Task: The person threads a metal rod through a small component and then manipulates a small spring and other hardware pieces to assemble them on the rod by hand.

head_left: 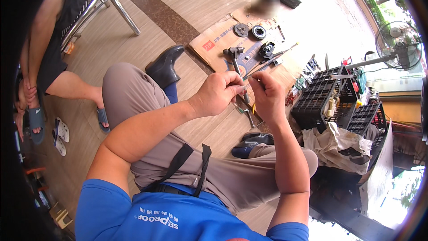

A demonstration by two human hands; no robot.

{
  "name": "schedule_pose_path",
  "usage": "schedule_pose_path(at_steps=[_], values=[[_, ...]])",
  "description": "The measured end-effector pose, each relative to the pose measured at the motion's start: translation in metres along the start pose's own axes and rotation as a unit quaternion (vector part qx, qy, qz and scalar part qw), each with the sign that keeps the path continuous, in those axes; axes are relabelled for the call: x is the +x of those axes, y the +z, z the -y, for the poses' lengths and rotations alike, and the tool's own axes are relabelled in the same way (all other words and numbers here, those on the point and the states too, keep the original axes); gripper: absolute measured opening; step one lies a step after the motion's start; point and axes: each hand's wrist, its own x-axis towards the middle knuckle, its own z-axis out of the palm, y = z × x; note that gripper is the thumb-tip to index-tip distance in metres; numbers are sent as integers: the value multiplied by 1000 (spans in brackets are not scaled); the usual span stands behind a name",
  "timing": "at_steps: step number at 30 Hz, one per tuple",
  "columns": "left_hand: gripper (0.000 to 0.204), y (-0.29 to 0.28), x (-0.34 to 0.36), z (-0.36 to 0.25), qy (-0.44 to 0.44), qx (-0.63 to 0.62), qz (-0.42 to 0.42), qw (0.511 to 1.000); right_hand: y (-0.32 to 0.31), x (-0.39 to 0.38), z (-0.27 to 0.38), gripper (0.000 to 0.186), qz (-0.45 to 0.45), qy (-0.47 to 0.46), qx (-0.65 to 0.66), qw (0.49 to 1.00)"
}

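Facing flattened cardboard [207,56] on the floor's far side. Viewing a hammer [236,62] lying there, pointing its head far, running its long axis near to far, lying nearer the left hand [214,93] than the right hand [271,100]. Holding fingers curled; cannot tell whether pinching anything in either grip.

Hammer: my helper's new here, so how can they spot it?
Find the flat cardboard sheet on the floor. Just above the left hand in view is the hammer, its chunky dark crosswise head setting it apart from the round parts beyond.
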Motion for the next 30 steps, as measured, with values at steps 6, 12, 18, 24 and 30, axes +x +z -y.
schedule_pose_path(at_steps=[6, 12, 18, 24, 30], values=[[9, -7, 4, 0, -20, -99, -45, 994, 13, 7, -26, 14, 58, 70, 201, 975], [9, -19, 8, 1, -32, -148, -92, 984, 12, 0, -22, 16, 163, 183, 254, 936], [10, -18, 8, 1, -40, -127, -106, 985, 9, -1, -15, 16, 61, 188, 126, 972], [11, -12, 10, 4, -44, -99, -93, 990, 18, -9, -8, 34, 113, 77, 300, 944], [10, -11, 8, 3, -46, -86, -108, 989, 30, -9, -10, 20, 80, 103, 286, 949]])
